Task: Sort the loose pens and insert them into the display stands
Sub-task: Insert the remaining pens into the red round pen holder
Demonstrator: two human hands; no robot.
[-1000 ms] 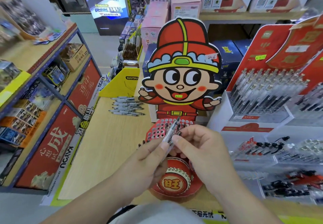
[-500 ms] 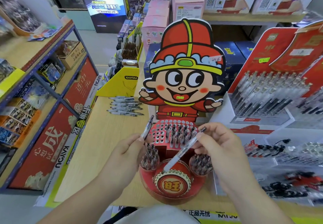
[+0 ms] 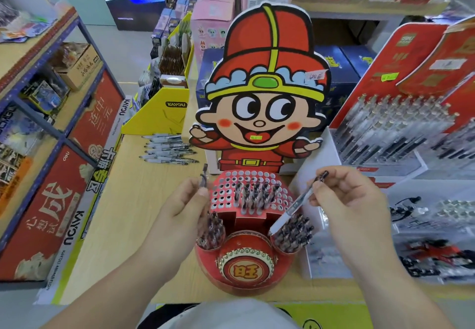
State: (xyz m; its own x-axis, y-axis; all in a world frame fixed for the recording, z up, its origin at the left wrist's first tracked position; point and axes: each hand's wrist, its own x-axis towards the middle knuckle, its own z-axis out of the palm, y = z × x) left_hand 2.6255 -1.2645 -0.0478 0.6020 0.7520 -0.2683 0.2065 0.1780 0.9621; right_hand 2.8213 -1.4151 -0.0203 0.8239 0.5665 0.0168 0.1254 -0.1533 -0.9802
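Observation:
A red cartoon-figure display stand [image 3: 244,272] sits on the wooden table in front of me, with a perforated top panel [image 3: 226,182] holding several pens in its middle. My left hand [image 3: 180,208] grips an upright pen [image 3: 204,177] beside the stand's left cup [image 3: 209,233]. My right hand [image 3: 344,200] pinches a clear pen [image 3: 293,205] that slants down, tip over the right cup [image 3: 293,233]. Both cups hold several pens. More loose pens [image 3: 167,150] lie on the table at the back left.
A yellow cardboard box [image 3: 159,113] stands behind the loose pens. Red pen displays [image 3: 401,113] fill the right side, with packaged pens [image 3: 431,231] below them. A blue shelf rack [image 3: 51,123] with red boards runs along the left. The wooden table [image 3: 123,226] stretches left of the stand.
The hands separated from a shared hold into one pen each, then spread further. The right pen's tip moved from the stand's centre to the right cup; the left pen rose upright.

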